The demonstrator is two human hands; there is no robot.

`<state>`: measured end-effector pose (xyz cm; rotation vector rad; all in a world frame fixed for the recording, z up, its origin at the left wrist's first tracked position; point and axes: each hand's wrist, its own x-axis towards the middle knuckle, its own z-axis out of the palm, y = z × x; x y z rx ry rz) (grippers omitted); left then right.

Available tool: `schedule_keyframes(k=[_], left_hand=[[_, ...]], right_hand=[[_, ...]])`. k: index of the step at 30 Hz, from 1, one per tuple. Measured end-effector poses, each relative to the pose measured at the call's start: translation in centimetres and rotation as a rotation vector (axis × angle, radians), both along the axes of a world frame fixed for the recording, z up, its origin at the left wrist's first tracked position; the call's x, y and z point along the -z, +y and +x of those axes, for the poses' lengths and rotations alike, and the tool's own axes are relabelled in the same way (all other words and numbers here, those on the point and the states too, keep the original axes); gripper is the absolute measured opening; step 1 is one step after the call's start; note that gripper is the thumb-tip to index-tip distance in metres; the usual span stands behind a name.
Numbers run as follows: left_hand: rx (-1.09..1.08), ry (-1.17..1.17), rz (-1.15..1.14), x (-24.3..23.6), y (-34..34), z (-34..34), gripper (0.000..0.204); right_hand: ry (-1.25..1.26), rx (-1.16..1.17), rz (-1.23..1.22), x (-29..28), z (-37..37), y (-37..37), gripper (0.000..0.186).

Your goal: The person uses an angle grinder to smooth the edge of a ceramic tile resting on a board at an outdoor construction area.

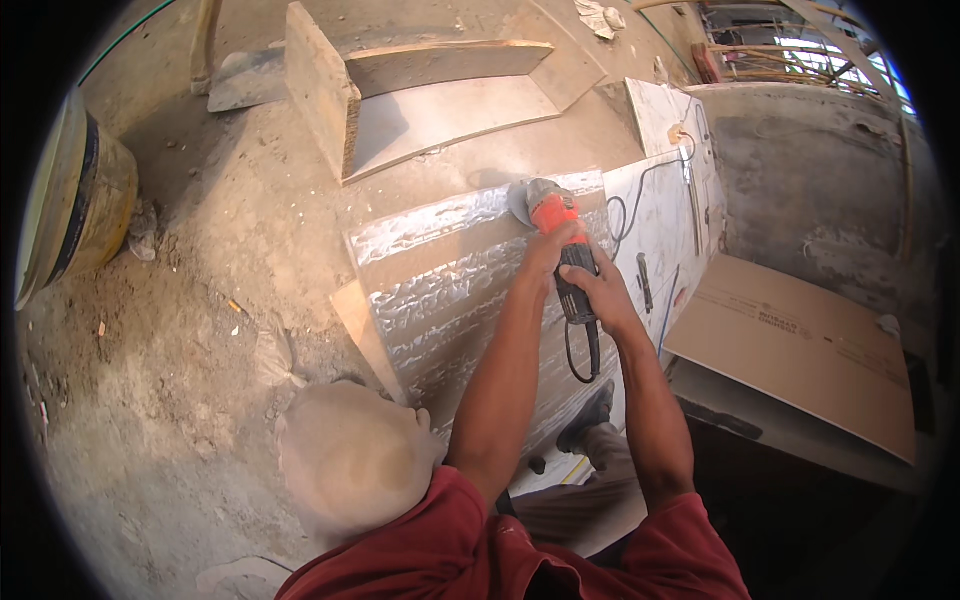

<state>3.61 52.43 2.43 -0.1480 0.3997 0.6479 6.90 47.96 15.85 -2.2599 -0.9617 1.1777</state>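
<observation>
Both my hands are closed around a red and black angle grinder (553, 210). My left hand (543, 250) wraps its red front part, and my right hand (600, 287) grips the black rear body. The grinder's disc (520, 203) is at the far edge of a brown board (450, 250) with bands of silvery, wrinkled foil. Haze around the disc blurs it, and I cannot tell how deep it sits in the board. From the grinder's rear end a black cord (570, 360) loops down.
Wooden planks (322, 90) stand and lie beyond the board. A large bucket (100, 195) is at the left. White marbled slabs (650, 210) carry a cable and a dark tool (644, 283). A brown sheet (790, 345) lies at right; a rounded beige shape (355, 455) is near my left shoulder.
</observation>
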Motion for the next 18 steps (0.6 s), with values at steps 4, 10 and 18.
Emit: schedule_keyframes(k=[4, 10, 18], left_hand=[[0.012, 0.005, -0.019, 0.6, 0.0, 0.0, 0.033], [0.018, -0.087, -0.054, -0.1, -0.4, 0.0, 0.032], [0.024, -0.034, -0.003, 0.9, 0.2, 0.0, 0.035]], right_hand=[[-0.024, -0.025, -0.029, 0.0, -0.4, 0.3, 0.072], [-0.074, -0.045, -0.033, 0.1, 0.5, 0.0, 0.072], [-0.02, -0.029, 0.02, 0.7, 0.1, -0.1, 0.073]])
